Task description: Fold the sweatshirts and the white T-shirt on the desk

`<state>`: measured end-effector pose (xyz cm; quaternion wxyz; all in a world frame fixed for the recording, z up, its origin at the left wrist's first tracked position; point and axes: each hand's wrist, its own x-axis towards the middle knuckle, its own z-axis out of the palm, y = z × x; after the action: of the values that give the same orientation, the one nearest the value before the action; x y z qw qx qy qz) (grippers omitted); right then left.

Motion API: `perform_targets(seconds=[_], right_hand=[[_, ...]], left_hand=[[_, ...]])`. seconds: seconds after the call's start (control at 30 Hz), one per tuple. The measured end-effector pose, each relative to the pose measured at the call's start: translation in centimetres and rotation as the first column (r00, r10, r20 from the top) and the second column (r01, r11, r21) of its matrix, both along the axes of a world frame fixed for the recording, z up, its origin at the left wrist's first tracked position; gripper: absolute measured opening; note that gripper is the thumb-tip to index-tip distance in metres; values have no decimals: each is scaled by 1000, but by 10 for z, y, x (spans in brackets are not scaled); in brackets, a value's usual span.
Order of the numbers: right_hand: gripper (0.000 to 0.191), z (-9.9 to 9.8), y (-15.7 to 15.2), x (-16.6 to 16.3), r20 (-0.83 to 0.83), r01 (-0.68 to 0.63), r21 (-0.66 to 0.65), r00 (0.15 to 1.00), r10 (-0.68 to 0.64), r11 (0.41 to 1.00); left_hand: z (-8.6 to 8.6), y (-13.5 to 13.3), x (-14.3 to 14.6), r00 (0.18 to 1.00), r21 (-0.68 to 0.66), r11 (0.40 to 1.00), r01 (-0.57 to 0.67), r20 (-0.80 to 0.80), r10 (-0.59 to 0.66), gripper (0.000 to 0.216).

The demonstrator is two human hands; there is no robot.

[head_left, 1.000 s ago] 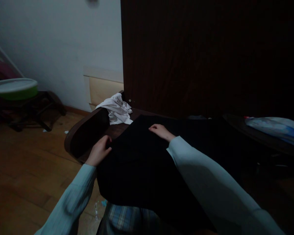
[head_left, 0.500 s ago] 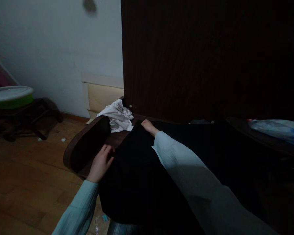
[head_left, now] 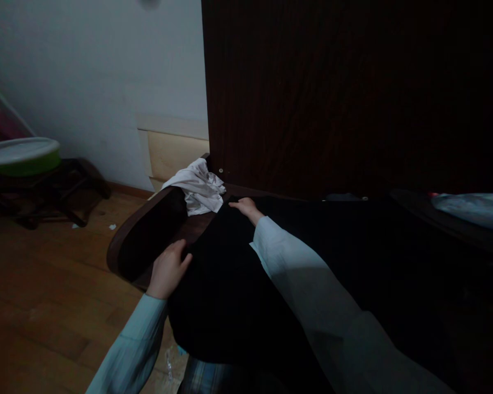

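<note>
A large black cloth [head_left: 238, 284] is spread over a dark wooden seat [head_left: 197, 227] and hangs down over its front. My left hand [head_left: 169, 269] pinches the cloth's near left edge, thumb on top and the other fingertips partly hidden. At the far left corner, my right hand [head_left: 248, 209] holds the fabric between its fingers, which point left. A crumpled white cloth [head_left: 199, 189] lies on the seat's back left end, just beyond my right hand and apart from both hands.
A rounded armrest [head_left: 119, 251] bounds the left side, and a tall dark wooden panel [head_left: 312, 98] rises behind. A plastic bag [head_left: 472, 212] lies to the right. A green tub with a white lid [head_left: 22, 156] rests on a low dark stand [head_left: 76, 189] at left.
My right hand's fingers have straightened somewhat and point left at the cloth's far corner. My left hand stays on the near edge. The view has shifted slightly.
</note>
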<state>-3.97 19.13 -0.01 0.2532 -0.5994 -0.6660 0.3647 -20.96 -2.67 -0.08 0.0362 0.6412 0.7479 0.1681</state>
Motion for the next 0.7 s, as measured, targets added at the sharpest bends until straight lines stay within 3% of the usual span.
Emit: perform_targets(seconds=[0.13,0.4,0.7], right_hand=[[21,0,-2,0,6,25,20,1000,-25,999],[30,-3,-6,4,5,26,95,1000,-26,995],[22,-2,-4,3,16,52,71,998,-53,996]], left_hand=[[0,-2,0,998,31,998,56,4,-56,11],[2,-14,5,970,191,958,216,-159,-187,16],[0,-14,7,914,217,894,392,18,-406,33]])
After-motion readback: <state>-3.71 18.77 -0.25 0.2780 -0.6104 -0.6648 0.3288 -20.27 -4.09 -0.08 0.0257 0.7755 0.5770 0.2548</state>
